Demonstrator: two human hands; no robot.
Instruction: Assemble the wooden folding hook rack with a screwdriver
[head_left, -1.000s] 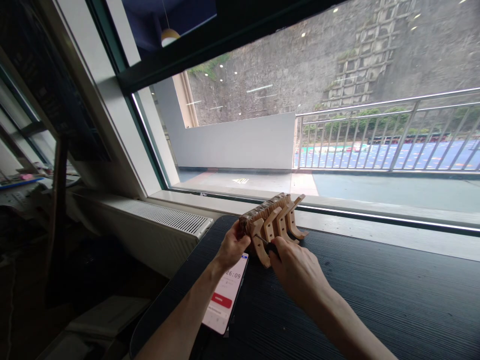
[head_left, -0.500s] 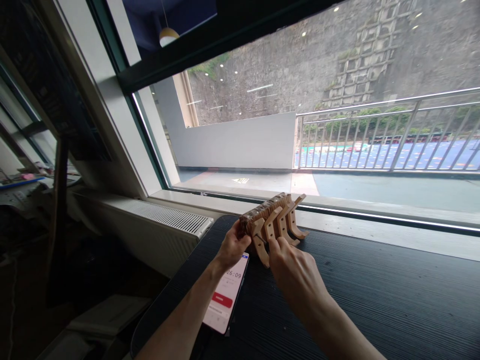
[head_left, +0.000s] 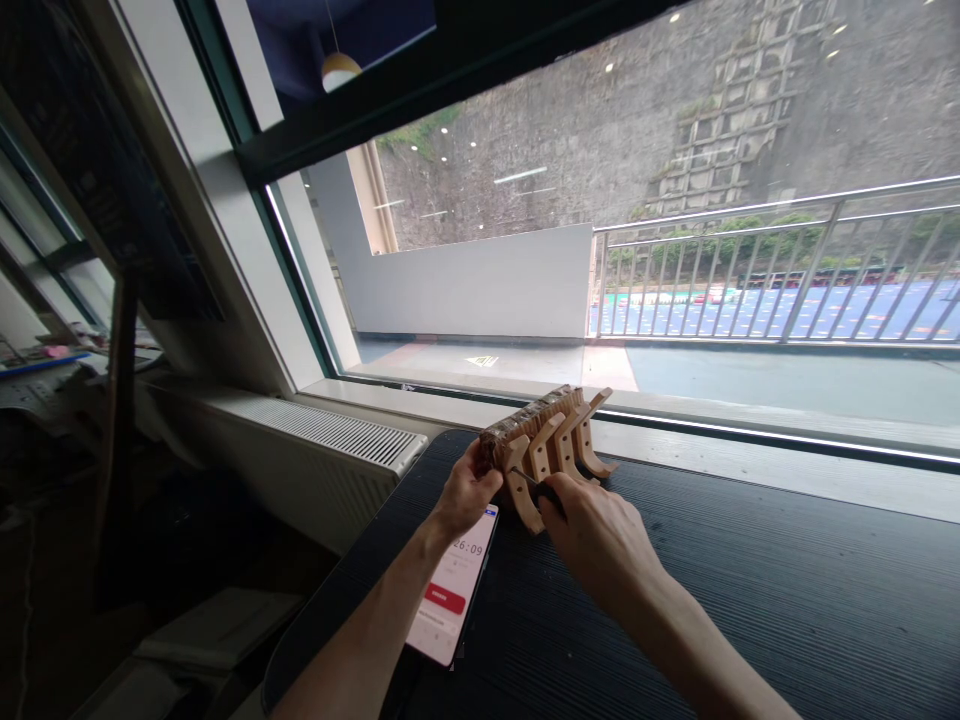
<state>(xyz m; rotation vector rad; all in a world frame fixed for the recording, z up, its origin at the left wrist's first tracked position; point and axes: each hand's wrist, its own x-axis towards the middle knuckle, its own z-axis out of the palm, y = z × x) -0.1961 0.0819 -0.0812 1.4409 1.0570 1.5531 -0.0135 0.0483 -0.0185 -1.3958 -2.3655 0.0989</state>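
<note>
- Black tabletop (head_left: 750, 580), finely grooved like wood grain and rounded at its near left corner, lies beneath the work.
- On its far edge, near the sill, a bark-edged wooden block (head_left: 534, 412) sits at a slant, its upper side rough and mottled.
- Four pale wooden brackets (head_left: 564, 446) stand in a row along its front, smooth, bent and flaring at the ends, with small dark holes.
- Left hand (head_left: 469, 493) is closed around the block's near end, thumb in front.
- Right hand (head_left: 592, 520) is curled tight on the dark handle of a slim tool (head_left: 528, 477), whose thin shaft reaches the nearest bracket; whether the tip sits in a hole is too small to tell.
- Flat, glossy phone (head_left: 450, 595), its screen lit, lies partly under the left forearm.
- Beyond: pale sill (head_left: 390, 402), slatted radiator (head_left: 322, 425), glass, then metal railing (head_left: 780, 270) and rugged grey rock face (head_left: 570, 150).
</note>
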